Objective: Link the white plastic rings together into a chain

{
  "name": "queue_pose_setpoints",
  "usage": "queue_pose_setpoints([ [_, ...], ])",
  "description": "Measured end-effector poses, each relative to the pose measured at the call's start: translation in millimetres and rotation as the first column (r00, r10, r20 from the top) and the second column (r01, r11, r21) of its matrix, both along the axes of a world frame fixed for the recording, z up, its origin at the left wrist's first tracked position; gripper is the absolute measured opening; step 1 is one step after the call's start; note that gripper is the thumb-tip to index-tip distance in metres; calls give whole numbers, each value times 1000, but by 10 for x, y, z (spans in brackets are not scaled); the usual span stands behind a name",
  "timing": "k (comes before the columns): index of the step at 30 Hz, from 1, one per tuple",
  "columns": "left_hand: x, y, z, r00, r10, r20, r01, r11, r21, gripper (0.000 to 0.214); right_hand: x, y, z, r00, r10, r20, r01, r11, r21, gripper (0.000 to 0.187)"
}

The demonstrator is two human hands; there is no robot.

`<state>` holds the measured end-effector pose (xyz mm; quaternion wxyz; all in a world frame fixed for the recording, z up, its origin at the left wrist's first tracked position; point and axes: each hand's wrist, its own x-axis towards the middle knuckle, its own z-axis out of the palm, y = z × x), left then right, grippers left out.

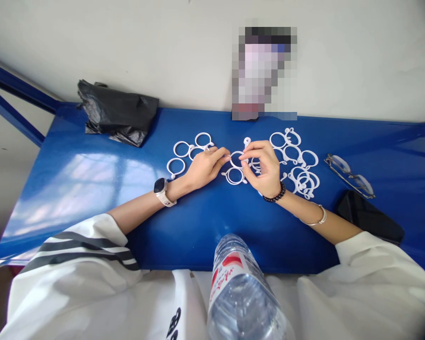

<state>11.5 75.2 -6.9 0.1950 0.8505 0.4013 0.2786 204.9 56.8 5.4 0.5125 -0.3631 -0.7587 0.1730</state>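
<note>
A white curtain ring (234, 166) with a small eyelet is between my two hands, just above the blue tabletop. My left hand (206, 167) pinches its left edge between thumb and fingers. On the opposite side, the bent fingers and thumb of my right hand (264, 165) close on the ring's right edge. Another white ring (235, 183) lies right below the held one. Several similar rings (175, 159) rest to the left, partly behind my left hand. More rings (310, 151) are heaped beyond and right of my right hand, which hides some of them.
A black plastic bag (118, 113) lies at the back left of the blue table (184, 222). Eyeglasses (350, 174) and a black case (370, 219) are on the right. A water bottle (242, 293) stands close to my body. A blurred-out object (262, 71) leans on the wall.
</note>
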Motion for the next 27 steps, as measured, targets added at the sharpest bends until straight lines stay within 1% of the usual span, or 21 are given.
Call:
queue_pose_setpoints([
  [3,2,-1,4,1000,9,-18,-9,1000,-11,33,5,3,-23,997,-81,-17,81,997,-16,10],
  [6,5,-3,5,1000,12,-22,-12,1000,-7,33,3,4,-38,993,-109,-43,106,993,-57,8],
  [13,5,-4,-3,1000,8,-30,-8,1000,-1,33,2,-1,-32,994,-76,-79,69,994,-88,10],
  [23,7,-8,0,998,3,-63,-2,1000,17,37,13,-24,-49,996,-41,-81,25,981,-192,9],
  [27,6,-7,-2,998,-8,-69,10,999,32,37,20,-23,-62,994,-5,-109,-18,979,-203,9],
])
